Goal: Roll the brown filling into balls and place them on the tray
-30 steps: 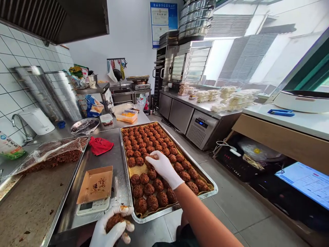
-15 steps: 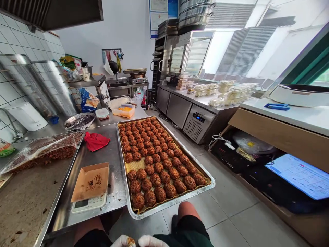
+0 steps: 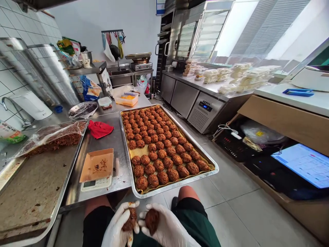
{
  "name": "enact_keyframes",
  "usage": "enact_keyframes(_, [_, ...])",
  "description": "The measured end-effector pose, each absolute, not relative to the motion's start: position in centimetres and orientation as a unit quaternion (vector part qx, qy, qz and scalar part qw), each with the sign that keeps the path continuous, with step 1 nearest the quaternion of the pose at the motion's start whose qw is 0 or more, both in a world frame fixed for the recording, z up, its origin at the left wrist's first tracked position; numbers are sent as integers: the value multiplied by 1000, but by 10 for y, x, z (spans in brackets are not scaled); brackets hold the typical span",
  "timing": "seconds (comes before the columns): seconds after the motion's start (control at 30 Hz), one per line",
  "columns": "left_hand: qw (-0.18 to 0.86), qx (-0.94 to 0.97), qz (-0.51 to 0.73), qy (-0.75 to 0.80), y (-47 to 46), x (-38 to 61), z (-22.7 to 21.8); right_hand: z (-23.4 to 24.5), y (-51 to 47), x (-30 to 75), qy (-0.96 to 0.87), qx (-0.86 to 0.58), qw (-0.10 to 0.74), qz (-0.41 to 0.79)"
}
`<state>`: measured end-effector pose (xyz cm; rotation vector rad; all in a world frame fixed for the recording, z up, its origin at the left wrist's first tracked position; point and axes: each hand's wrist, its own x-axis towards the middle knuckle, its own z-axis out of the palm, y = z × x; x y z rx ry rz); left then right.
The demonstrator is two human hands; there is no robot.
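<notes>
At the 6 o'clock edge of the view, above the person's lap, both gloved hands sit side by side. The left hand (image 3: 118,228) is curled around a brown ball (image 3: 130,219) of crumbly mix; the right hand (image 3: 164,229) cups a second brown ball (image 3: 152,221) in its palm — the two balls lie just beside each other, fingertips nearly touching. At 12 o'clock from the hands, a baking tray (image 3: 213,167) lined with paper carries rows of formed balls (image 3: 158,144), with a bare patch of paper near its left side. At 10 o'clock, a kitchen scale (image 3: 96,184) bears a cardboard box (image 3: 97,164) holding crumbs. Further toward 10 o'clock, a large flat tray (image 3: 33,185) holds the bulk mix under plastic film (image 3: 51,137) at its far end. A red cloth (image 3: 100,129) lies on the steel counter — between the two trays.
</notes>
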<state>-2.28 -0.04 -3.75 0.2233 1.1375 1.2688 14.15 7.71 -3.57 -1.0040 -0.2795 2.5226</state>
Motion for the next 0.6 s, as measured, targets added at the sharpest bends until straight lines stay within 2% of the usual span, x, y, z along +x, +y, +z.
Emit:
enact_keyframes(0.17, [608,-13,610,508,-4,-21,-36,-43,72,141,-78,-378,201,900])
enact_keyframes(0.47, [586,96,583,555,-1,-14,-21,-47,76,138,-1,-363,256,896])
enact_keyframes(0.6, [616,107,592,508,-1,-22,-15,-58,76,142,18,-370,259,892])
